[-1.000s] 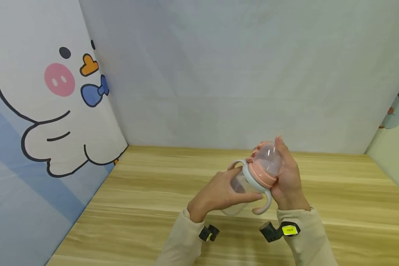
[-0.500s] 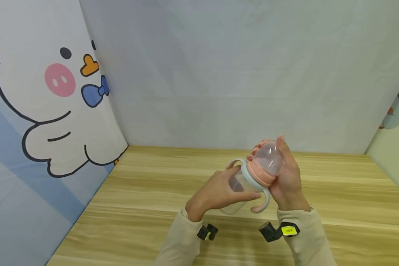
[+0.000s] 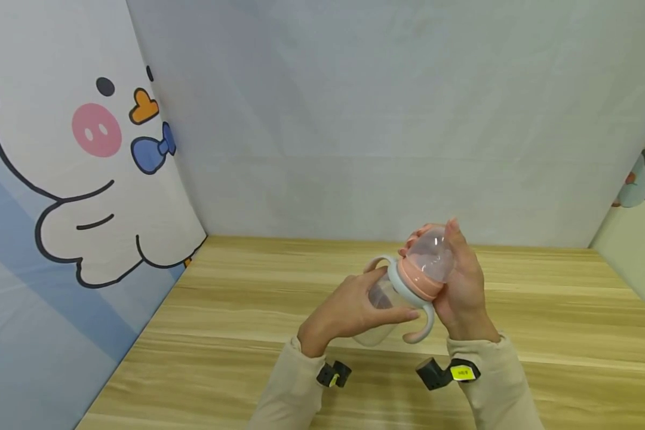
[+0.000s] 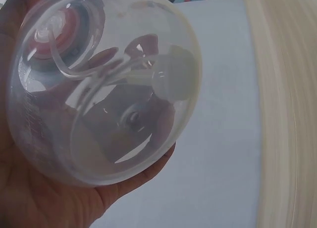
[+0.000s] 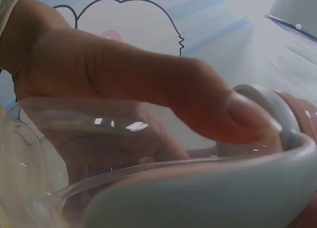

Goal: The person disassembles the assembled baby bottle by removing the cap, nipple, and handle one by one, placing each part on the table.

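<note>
A baby bottle (image 3: 419,279) with a pink collar, pale grey side handles (image 3: 426,327) and a clear dome cap (image 3: 434,255) is tilted over the table, its cap end up and to the right. My left hand (image 3: 346,307) grips the clear body below the collar, thumb along the near side. Around the cap and collar my right hand (image 3: 469,286) holds on from the far right side, several of its fingers hidden behind the cap. Through the bottle's base in the left wrist view, a straw (image 4: 67,69) with a weighted end (image 4: 171,78) shows inside.
The wood-grain table (image 3: 220,340) extends under both hands. Behind it hangs a pale grey cloth backdrop (image 3: 376,119), and a cartoon-print panel (image 3: 94,197) stands along the left. A wrist camera (image 3: 435,374) sits on the right sleeve, close to the bottle's handle.
The bottle and both hands have drifted slightly left. Both hands keep their hold, and the cap stays on the bottle.
</note>
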`<state>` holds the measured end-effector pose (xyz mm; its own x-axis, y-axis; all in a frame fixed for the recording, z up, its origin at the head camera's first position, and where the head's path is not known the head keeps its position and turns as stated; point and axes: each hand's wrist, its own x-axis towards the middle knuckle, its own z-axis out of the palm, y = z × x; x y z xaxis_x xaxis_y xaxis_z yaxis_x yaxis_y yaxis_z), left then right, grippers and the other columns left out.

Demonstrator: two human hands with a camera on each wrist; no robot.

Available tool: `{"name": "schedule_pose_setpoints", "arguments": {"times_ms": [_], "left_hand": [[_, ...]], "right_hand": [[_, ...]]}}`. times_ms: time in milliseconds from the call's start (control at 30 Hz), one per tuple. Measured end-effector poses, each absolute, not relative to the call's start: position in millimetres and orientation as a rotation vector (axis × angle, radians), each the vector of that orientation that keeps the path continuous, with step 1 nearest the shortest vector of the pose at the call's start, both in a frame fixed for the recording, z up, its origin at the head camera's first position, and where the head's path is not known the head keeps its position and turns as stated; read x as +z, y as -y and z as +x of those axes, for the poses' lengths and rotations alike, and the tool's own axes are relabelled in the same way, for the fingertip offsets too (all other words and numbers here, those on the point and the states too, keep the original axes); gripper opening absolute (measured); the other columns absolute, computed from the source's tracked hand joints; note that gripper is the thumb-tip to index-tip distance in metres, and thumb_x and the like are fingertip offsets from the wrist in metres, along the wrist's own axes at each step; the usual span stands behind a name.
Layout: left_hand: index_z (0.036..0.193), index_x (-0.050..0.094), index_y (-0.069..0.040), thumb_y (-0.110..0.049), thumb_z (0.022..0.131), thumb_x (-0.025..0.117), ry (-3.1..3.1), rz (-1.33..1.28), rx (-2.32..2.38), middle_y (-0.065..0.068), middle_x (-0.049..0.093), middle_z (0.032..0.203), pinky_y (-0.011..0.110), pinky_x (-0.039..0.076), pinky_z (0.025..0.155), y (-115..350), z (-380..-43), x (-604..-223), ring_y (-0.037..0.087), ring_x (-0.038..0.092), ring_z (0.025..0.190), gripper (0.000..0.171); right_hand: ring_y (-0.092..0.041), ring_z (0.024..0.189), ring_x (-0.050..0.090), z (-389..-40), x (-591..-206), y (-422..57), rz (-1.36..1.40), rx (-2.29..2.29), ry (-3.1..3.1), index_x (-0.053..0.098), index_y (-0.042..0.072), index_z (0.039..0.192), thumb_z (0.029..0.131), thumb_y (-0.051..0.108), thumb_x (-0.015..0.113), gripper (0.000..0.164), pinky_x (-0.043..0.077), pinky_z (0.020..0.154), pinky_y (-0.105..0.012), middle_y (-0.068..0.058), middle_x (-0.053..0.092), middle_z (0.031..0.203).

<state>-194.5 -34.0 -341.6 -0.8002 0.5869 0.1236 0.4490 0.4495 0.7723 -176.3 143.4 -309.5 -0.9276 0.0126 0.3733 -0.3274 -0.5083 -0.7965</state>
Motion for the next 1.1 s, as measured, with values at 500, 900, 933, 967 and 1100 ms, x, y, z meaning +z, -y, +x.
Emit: {"name": "schedule_pose_setpoints", "arguments": {"times_ms": [500, 900, 933, 967, 1100], "left_hand": [[0.154, 0.038, -0.032, -0.063, 0.084, 0.071, -2.524, 0.886, 1.257, 0.005, 0.026, 0.167, 0.035, 0.051, 0.100, 30.8, -194.1, -343.0, 0.019, 0.062, 0.124, 0.083], [0.145, 0.049, -0.030, -0.057, 0.086, 0.072, -2.507, 0.935, 1.297, 0.002, 0.045, 0.151, 0.024, 0.053, 0.080, 28.0, -195.4, -344.4, 0.004, 0.065, 0.089, 0.070], [0.146, 0.049, -0.030, -0.057, 0.086, 0.072, -2.510, 0.934, 1.295, 0.002, 0.046, 0.151, 0.024, 0.053, 0.081, 27.9, -195.2, -344.3, 0.004, 0.065, 0.090, 0.070], [0.146, 0.048, -0.029, -0.058, 0.085, 0.072, -2.511, 0.931, 1.293, 0.002, 0.045, 0.153, 0.024, 0.053, 0.081, 27.8, -195.2, -344.3, 0.004, 0.065, 0.091, 0.071], [0.150, 0.045, -0.028, -0.059, 0.085, 0.072, -2.502, 0.910, 1.283, 0.006, 0.039, 0.159, 0.025, 0.053, 0.083, 28.0, -195.1, -344.3, 0.004, 0.065, 0.094, 0.077]], "right_hand": [[-0.013, 0.088, 0.066, -179.2, -309.6, -147.0, 0.396, 2.483, 1.416, 0.066, 0.014, 0.096, 0.108, 0.039, 0.042, 0.036, 0.057, 0.088, -0.030, 0.003, 0.066, 0.092], [-0.013, 0.089, 0.066, -177.0, -307.1, -149.8, 0.512, 2.500, 1.303, 0.068, 0.011, 0.098, 0.109, 0.030, 0.043, 0.033, 0.057, 0.088, -0.030, 0.002, 0.067, 0.093], [-0.012, 0.089, 0.065, -176.8, -306.7, -150.1, 0.539, 2.509, 1.279, 0.067, 0.010, 0.098, 0.109, 0.029, 0.043, 0.032, 0.057, 0.089, -0.030, 0.001, 0.068, 0.093], [-0.012, 0.089, 0.065, -176.6, -306.4, -150.5, 0.566, 2.519, 1.255, 0.067, 0.010, 0.098, 0.109, 0.028, 0.043, 0.032, 0.057, 0.089, -0.030, 0.001, 0.068, 0.093], [-0.013, 0.090, 0.064, -176.1, -305.4, -151.9, 0.604, 2.532, 1.206, 0.067, 0.008, 0.099, 0.108, 0.025, 0.043, 0.031, 0.056, 0.090, -0.030, 0.000, 0.068, 0.093]]}}
